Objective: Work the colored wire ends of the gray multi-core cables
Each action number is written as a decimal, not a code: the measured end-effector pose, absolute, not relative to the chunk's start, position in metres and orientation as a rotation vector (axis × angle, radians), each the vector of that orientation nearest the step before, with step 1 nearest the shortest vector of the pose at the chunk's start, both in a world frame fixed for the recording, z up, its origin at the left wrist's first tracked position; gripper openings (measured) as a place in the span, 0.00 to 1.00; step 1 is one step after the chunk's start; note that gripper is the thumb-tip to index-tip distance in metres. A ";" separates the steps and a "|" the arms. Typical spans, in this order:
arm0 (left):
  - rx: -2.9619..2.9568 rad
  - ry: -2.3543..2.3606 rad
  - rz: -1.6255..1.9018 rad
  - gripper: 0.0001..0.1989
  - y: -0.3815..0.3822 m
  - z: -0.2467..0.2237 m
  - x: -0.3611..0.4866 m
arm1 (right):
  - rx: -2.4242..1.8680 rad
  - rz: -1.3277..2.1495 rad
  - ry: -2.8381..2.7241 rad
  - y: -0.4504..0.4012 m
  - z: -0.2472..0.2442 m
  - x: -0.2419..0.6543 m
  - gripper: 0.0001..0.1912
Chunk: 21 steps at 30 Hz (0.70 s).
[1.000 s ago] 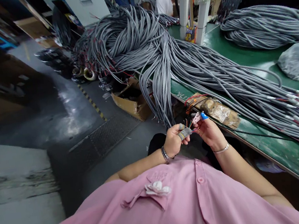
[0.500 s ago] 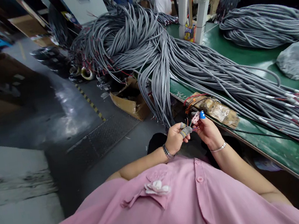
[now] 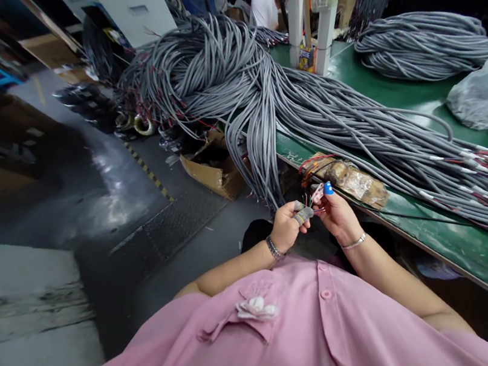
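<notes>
My left hand (image 3: 287,225), with grey covers on its thumb and a finger, pinches thin coloured wires (image 3: 308,203) just off the green table's edge. Close beside it on the right, my right hand (image 3: 338,213) has a blue cap on one digit and is closed on a small pink piece (image 3: 317,193) with holes, at the wires' ends. Just beyond my hands, a wooden block (image 3: 354,181) wrapped in clear tape lies at the table edge, with red and black leads at its left end.
Long grey cables (image 3: 333,105) cover much of the green table (image 3: 474,252) and hang over its edge. A coiled bundle (image 3: 425,46) and a plastic bag (image 3: 486,90) lie at the right. A cardboard box (image 3: 210,173) stands below. A person (image 3: 264,5) is behind the table.
The view has shifted slightly. Both hands keep nearly the same pose, closed on the wires and the pink piece.
</notes>
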<state>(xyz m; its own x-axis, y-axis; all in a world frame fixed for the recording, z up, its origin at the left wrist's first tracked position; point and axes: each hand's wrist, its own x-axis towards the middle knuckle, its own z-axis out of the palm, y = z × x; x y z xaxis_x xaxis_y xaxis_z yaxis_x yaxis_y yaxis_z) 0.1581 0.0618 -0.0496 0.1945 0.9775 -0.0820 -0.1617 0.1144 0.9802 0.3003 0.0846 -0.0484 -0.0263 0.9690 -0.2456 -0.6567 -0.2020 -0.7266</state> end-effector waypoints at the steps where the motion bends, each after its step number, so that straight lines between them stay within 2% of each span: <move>1: 1.096 0.999 1.078 0.14 0.062 -0.050 0.158 | -0.857 1.592 -0.489 0.084 -0.048 0.300 0.18; 11: 1.096 1.002 1.107 0.13 0.049 -0.054 0.144 | -0.860 1.863 -0.512 0.073 -0.048 0.309 0.26; 16: 1.131 1.016 1.054 0.13 0.039 -0.055 0.132 | -0.962 1.986 -0.829 0.063 -0.049 0.315 0.19; 21: 1.191 0.991 0.890 0.12 0.038 -0.056 0.131 | -1.082 1.675 -1.264 0.057 -0.046 0.307 0.12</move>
<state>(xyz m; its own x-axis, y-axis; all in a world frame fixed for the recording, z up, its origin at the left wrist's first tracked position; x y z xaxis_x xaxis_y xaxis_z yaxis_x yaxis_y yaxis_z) 0.1315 0.0383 -0.0565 0.3251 0.9354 -0.1390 -0.0372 0.1595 0.9865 0.3070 0.0566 -0.0458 -0.3514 0.9188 -0.1798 -0.0794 -0.2206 -0.9721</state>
